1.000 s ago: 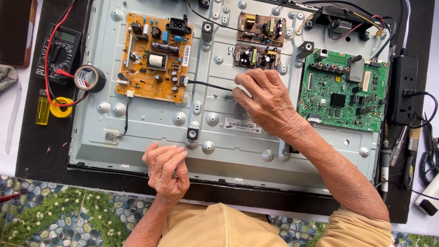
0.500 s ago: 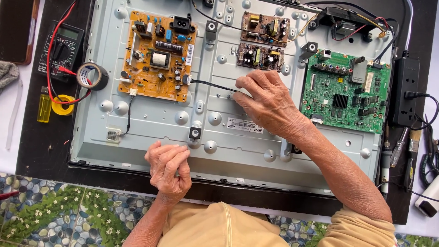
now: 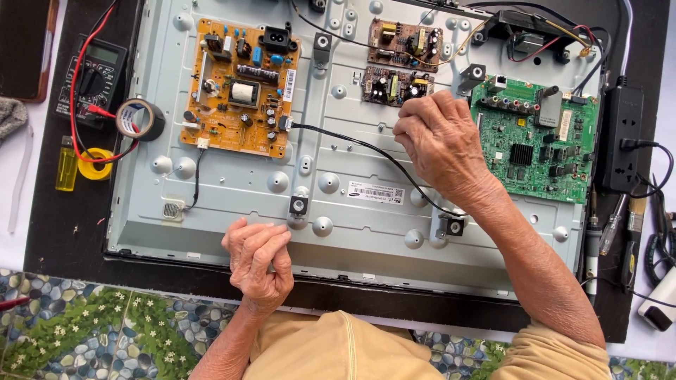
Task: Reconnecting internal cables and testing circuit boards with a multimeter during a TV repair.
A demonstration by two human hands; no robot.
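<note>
A flat television lies face down with its grey metal back panel (image 3: 352,232) exposed. My right hand (image 3: 440,144) hovers over the panel, between two small brown boards (image 3: 394,86) and the green main board (image 3: 539,144). Its fingers are curled downward and hide whatever lies under them. A black cable (image 3: 366,149) runs from the orange power board (image 3: 239,88) and disappears under my right wrist. My left hand (image 3: 257,264) rests as a loose fist on the panel's near edge, holding nothing.
At the left are a multimeter (image 3: 95,77) with red leads, a roll of black tape (image 3: 139,119), a yellow solder spool (image 3: 95,163) and a yellow lighter (image 3: 65,167). At the right are a black power strip (image 3: 623,137) and screwdrivers (image 3: 612,225). A pebble-patterned floor (image 3: 84,324) lies below.
My right hand has shifted to the right, toward the green board, and the black cable now sags under my wrist. The left hand has stayed in place.
</note>
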